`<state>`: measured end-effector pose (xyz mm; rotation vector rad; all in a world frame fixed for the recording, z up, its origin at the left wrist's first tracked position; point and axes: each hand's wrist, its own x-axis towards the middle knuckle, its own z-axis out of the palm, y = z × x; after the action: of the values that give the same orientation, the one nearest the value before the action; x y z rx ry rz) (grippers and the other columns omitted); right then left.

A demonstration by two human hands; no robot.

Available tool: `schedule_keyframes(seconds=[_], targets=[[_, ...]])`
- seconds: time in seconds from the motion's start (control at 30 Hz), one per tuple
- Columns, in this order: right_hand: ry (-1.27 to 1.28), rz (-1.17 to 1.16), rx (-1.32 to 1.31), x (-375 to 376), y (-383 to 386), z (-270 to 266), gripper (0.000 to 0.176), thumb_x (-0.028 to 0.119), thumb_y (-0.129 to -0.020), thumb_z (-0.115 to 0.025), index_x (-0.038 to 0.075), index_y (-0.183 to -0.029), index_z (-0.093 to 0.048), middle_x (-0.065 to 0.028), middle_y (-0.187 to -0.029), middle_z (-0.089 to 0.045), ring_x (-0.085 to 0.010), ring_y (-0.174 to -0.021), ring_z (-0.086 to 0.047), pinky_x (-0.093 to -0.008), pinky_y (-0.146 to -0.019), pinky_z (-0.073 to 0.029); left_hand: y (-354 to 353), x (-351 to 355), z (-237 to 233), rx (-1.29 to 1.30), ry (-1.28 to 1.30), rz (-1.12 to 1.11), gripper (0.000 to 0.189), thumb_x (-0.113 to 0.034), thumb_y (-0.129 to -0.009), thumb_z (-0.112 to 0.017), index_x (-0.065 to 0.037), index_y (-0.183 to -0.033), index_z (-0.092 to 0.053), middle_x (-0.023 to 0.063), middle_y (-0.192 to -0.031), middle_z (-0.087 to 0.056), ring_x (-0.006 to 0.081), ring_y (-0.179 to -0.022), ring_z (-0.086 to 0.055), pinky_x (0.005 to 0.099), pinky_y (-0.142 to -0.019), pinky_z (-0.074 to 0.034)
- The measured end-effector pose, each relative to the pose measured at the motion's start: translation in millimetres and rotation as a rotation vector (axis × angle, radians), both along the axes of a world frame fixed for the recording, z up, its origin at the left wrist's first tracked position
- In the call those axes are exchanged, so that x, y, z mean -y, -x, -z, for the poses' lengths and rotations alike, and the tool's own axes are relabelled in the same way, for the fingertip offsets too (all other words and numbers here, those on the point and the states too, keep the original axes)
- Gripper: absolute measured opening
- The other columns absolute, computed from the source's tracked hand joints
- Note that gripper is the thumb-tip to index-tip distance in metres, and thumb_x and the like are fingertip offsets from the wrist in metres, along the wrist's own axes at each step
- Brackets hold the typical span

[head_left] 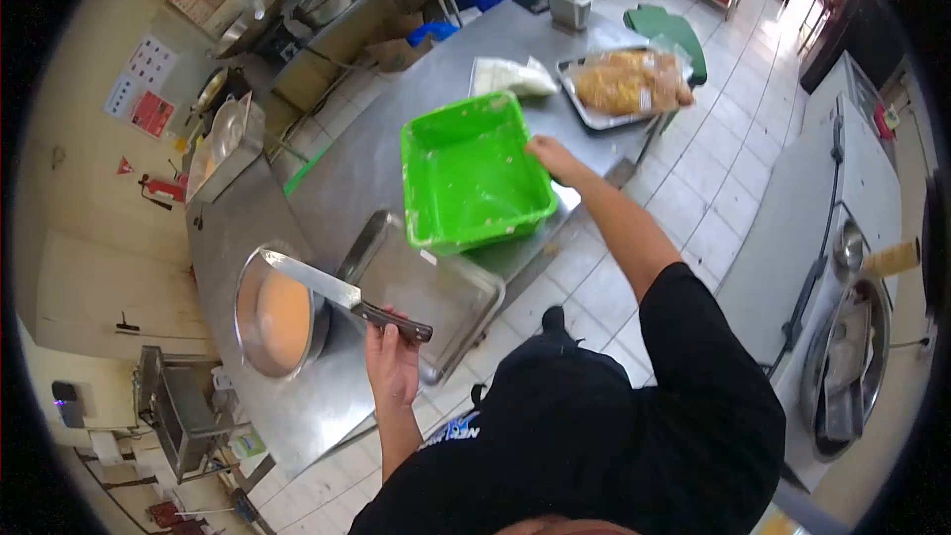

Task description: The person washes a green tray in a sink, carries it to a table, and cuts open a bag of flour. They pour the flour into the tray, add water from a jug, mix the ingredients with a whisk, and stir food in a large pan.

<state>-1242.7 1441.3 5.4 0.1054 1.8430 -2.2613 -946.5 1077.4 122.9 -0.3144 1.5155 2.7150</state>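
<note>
Left hand is low in the view, fingers wrapped tight round the dark handle of a knife. The handle sits fully inside the closed fist. The broad blade sticks out past the fingers, up and to the left, roughly level. Its tip is over the rim of a metal bowl. The bowl holds a pale orange liquid and stands on the steel table. Can't tell whether the blade touches the rim.

Right hand has its arm stretched forward and fingers clamped on the near right rim of a green plastic tub. The thumb is on the outside, and the rest of the fingers are hidden behind the wall. The tub is lifted off the table and tilted so its open inside faces the camera, with smears of pale residue on the bottom. The whole tub body hangs to the left of the gripping fingers. Under and just beside its lower edge lies a flat steel tray, between the tub and the knife hand.

Further back on the table:
- a white bag
- a second tray with bagged golden food on it
- a small steel container near the far end

The two hands are well apart.
</note>
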Motion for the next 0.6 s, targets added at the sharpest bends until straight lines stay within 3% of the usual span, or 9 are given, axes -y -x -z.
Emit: schedule_keyframes(seconds=[0.07, 0.1, 0.2, 0.27, 0.33, 0.43, 0.53, 0.6], targets=[[-0.176, -0.084, -0.105, -13, 36, 27, 0.025, 0.024, -0.092, -0.056, 0.001, -0.101, -0.058, -0.0081, -0.085, -0.062, -0.0179, -0.071, -0.061, -0.0311, -0.064, -0.050, 36, -43, -4, -0.027, 0.062, -0.029, 0.038, -0.016, -0.098, -0.059, -0.010, -0.134, -0.048, 0.0039, -0.125, -0.056, 0.0139, -0.103, -0.059, 0.0356, -0.090, -0.051], [-0.238, -0.160, -0.024, -18, 42, 11, 0.035, 0.034, -0.093, -0.058, 0.000, -0.103, -0.059, -0.0104, -0.087, -0.062, -0.0206, -0.078, -0.062, -0.0333, -0.070, -0.051, 57, -66, -13, -0.038, 0.074, -0.034, 0.038, -0.016, -0.098, -0.060, -0.010, -0.133, -0.049, 0.0044, -0.123, -0.057, 0.0134, -0.103, -0.059, 0.0352, -0.089, -0.051], [-1.390, 0.148, -0.607, -26, 35, -31, 0.049, 0.046, -0.093, -0.058, -0.001, -0.110, -0.059, -0.0112, -0.090, -0.063, -0.0212, -0.083, -0.060, -0.0378, -0.076, -0.051, 122, -135, -19, -0.038, 0.143, -0.030, 0.035, -0.018, -0.098, -0.061, -0.008, -0.130, -0.052, 0.0053, -0.114, -0.062, 0.0131, -0.095, -0.062, 0.0314, -0.084, -0.052], [-0.927, 0.160, -0.774, -32, 42, -43, 0.060, 0.054, -0.094, -0.054, -0.002, -0.116, -0.059, -0.0145, -0.097, -0.065, -0.0237, -0.088, -0.060, -0.0421, -0.081, -0.050, 158, -179, -16, -0.013, 0.218, -0.026, 0.032, -0.015, -0.097, -0.060, -0.004, -0.127, -0.053, 0.0059, -0.110, -0.062, 0.0140, -0.090, -0.064, 0.0316, -0.078, -0.053], [-0.133, -0.434, -0.227, -48, -4, -92, 0.057, 0.049, -0.096, -0.053, -0.003, -0.118, -0.059, -0.0193, -0.103, -0.066, -0.0288, -0.089, -0.063, -0.0415, -0.082, -0.051, 198, -240, -5, -0.041, 0.272, -0.009, 0.030, -0.012, -0.097, -0.060, 0.000, -0.124, -0.053, 0.0069, -0.107, -0.062, 0.0151, -0.087, -0.065, 0.0314, -0.074, -0.053], [0.043, -0.399, -0.046, -86, -22, -103, 0.050, 0.044, -0.097, -0.053, -0.004, -0.112, -0.061, -0.0207, -0.099, -0.067, -0.0285, -0.084, -0.065, -0.0393, -0.078, -0.052, 240, -319, 13, -0.163, 0.498, 0.032, 0.030, -0.008, -0.095, -0.061, 0.005, -0.120, -0.053, 0.0098, -0.105, -0.062, 0.0177, -0.087, -0.065, 0.0306, -0.072, -0.053], [-0.294, -0.288, -0.110, -156, 14, -111, 0.043, 0.036, -0.098, -0.054, -0.005, -0.112, -0.059, -0.0201, -0.092, -0.068, -0.0258, -0.077, -0.065, -0.0376, -0.074, -0.052, 276, -387, 4, -0.367, 1.017, 0.104, 0.033, -0.005, -0.091, -0.063, 0.005, -0.121, -0.054, 0.0133, -0.100, -0.061, 0.0214, -0.086, -0.065, 0.0314, -0.071, -0.053], [-0.384, -0.238, -0.258, -201, 39, -98, 0.039, 0.031, -0.099, -0.054, -0.006, -0.112, -0.057, -0.0213, -0.092, -0.068, -0.0278, -0.081, -0.067, -0.0387, -0.076, -0.051, 297, -415, -6, -0.358, 0.956, 0.267, 0.035, -0.007, -0.090, -0.064, 0.002, -0.122, -0.056, 0.0157, -0.101, -0.058, 0.0240, -0.087, -0.063, 0.0333, -0.076, -0.051]])
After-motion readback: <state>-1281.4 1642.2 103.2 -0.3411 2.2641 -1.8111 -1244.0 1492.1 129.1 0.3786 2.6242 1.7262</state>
